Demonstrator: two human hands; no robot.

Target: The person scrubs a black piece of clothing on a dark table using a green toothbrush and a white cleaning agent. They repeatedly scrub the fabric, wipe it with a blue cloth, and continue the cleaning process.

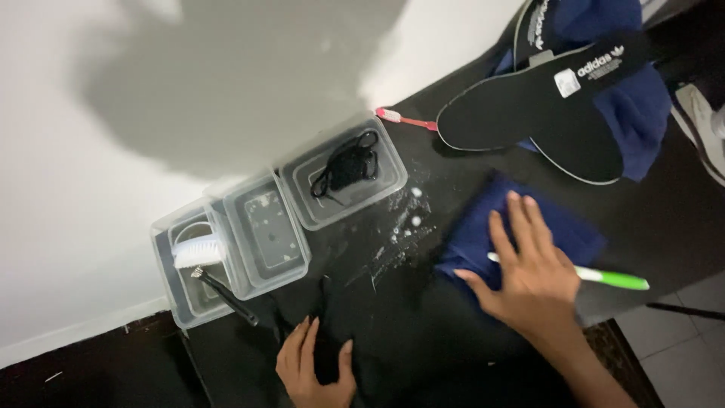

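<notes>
Blue cloth (483, 227) is lying under the right hand (532, 276), whose fingers (521, 227) are spreading flat on it, gripping nothing, beside a green-handled toothbrush (612, 278). Left hand (317, 366) is resting open on the black bench (408, 332). Soapy splashes are drying nearby; black laces (347, 168) are soaking in a clear tub (343, 172), insoles (544, 102) waiting beyond.

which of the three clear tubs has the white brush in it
The leftmost tub, nearest the table's edge, holds the white brush. The middle tub has only specks, and the right tub holds tangled black laces.
</notes>
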